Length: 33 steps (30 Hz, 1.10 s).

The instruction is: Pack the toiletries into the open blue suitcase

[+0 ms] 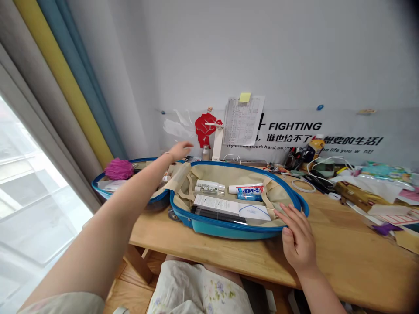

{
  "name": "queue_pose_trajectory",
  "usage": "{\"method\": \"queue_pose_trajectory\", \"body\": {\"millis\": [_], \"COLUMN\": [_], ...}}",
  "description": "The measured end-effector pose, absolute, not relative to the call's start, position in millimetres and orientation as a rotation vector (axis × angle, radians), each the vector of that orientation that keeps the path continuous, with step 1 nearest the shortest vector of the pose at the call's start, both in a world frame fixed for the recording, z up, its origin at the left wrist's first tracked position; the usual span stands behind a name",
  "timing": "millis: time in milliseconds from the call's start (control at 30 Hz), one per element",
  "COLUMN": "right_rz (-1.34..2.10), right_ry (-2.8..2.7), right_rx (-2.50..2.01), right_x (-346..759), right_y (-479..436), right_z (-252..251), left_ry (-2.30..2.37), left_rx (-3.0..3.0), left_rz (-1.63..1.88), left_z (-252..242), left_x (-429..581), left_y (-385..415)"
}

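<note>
A blue hard-shell suitcase lies open on a wooden desk. Its near half [229, 227] holds a white box [233, 206], a clear bottle [209, 186] and toothpaste tubes [246, 190] under beige straps. My right hand [297, 237] rests flat on that half's near right rim, fingers spread and holding nothing. My left hand [179, 151] reaches far out over the other half [98, 183] on the left, fingers stretched out, nothing in them. A pink bath pouf [118, 168] sits in that left half.
The desk's right side is crowded with papers, cables, a mug [323, 167] and a yellow-capped bottle [316, 146]. A white desk lamp [216, 144] and a small bottle [205, 153] stand by the wall. Curtains and a window are at the left.
</note>
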State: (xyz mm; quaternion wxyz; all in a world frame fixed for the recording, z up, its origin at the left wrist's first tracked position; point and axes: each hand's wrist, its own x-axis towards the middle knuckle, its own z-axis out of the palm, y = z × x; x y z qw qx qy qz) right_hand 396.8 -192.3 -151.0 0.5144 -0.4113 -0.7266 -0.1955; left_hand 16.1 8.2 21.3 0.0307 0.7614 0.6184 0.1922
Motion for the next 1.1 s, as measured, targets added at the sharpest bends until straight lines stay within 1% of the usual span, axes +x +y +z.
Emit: {"method": "queue_pose_trajectory", "body": {"millis": [133, 267, 400, 533, 600, 700, 800, 900, 967, 1000, 1100], "right_rz": [-0.463, -0.448, -0.460, -0.485, -0.482, -0.470, -0.470, -0.465, -0.457, -0.455, -0.462], "right_ry": [-1.751, -1.745, -1.744, -1.752, -1.751, -1.754, -1.751, -1.734, -1.729, -1.731, -1.746], "right_rx": [-0.993, -0.993, -0.996, -1.007, -1.010, -1.004, -0.999, -1.017, -1.019, -1.016, -1.005], "right_x": [397, 398, 398, 398, 398, 397, 395, 395, 395, 396, 396], "right_y": [-192, -193, -193, -192, -192, -193, -194, -194, -194, -194, -194], "right_z": [-152, -152, -151, -151, -151, -150, -149, -149, -149, -150, -150], "left_ry": [2.273, 2.393, 2.345, 2.354, 2.384, 2.394, 2.256, 1.881, 1.400, 1.256, 1.096], "left_rx": [2.041, 1.820, 1.707, 1.650, 1.637, 1.696, 1.887, 2.144, 2.389, 2.451, 2.561], "left_rz": [0.487, 0.304, 0.155, 0.130, 0.157, 0.269, 0.428, 0.493, 0.415, 0.331, 0.096], "left_z": [14, -7, -24, -34, -32, -14, 9, 18, 12, 7, -17], "left_x": [-76, -118, -117, -103, -97, -85, -53, 8, 58, 83, 148], "left_y": [-9, -25, -32, -36, -39, -43, -49, -61, -71, -76, -87]}}
